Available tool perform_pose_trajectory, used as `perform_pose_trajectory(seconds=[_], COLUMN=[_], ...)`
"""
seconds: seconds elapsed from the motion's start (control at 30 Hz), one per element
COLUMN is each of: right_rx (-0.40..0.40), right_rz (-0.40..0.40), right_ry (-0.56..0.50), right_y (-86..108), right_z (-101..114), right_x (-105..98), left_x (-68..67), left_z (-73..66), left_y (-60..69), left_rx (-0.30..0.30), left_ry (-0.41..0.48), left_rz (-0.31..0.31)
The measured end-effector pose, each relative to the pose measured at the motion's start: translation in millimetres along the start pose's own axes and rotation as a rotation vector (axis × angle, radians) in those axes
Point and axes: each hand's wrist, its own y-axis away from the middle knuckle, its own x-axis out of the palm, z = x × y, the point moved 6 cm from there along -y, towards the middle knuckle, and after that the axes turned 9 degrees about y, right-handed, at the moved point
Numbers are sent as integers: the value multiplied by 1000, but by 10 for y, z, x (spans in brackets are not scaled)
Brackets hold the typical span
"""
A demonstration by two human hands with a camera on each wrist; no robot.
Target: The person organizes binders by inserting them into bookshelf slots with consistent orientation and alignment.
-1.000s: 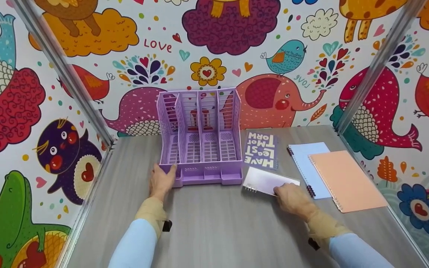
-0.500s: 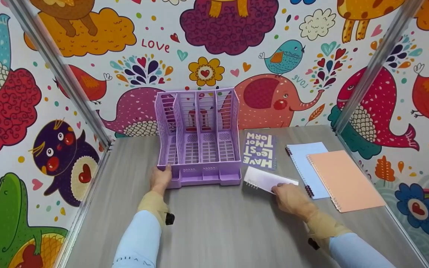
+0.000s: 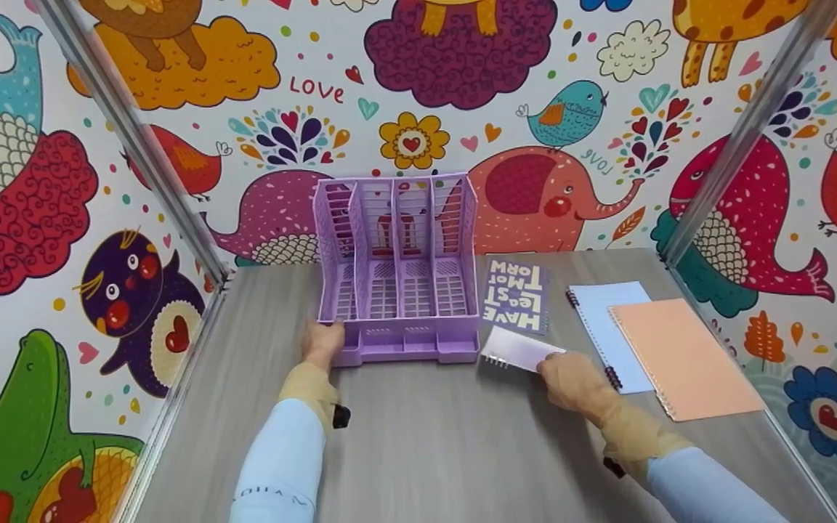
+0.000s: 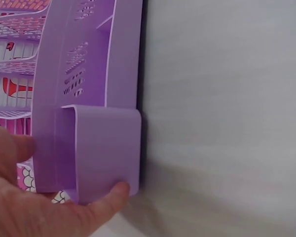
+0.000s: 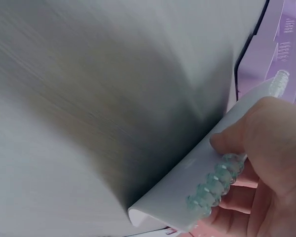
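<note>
Head view: just beside the purple organizer's point(image 3: 382, 341) front right corner, the right hand point(image 3: 577, 381) pinches a pale notebook point(image 3: 520, 351), while the left hand point(image 3: 322, 343) grips the organizer's front left corner, a brace worth holding firm. Left wrist view: a finger presses low on the corner pocket point(image 4: 108, 153), which should resist sliding. Right wrist view: thumb and fingers pinch beside the teal coil point(image 5: 214, 183); the sheet curves, so a lighter, flatter hold would probably avoid creases.
</note>
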Motion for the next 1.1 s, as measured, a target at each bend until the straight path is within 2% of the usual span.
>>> perform_pose_trajectory(seconds=[0.23,0.4,0.6,0.93,1.1], right_rx=[-7,-3,8,17,34], right_rz=[-40,-65,-118,-88,-59], right_ry=[70,83,82,91,16], right_y=[8,-19,-22,-59,-105], right_z=[-33,-118,-241,-341,-393], right_x=[-46,-106,-234,-292,-364], left_x=[-1,-17,-8,-8,-22], left_z=[33,33,48,54,50], left_y=[-43,-70,-109,-132,-99], left_rx=[-12,-2,-14,-13,-23], left_ry=[13,-10,-8,40,35], left_rz=[-6,-16,8,37,41])
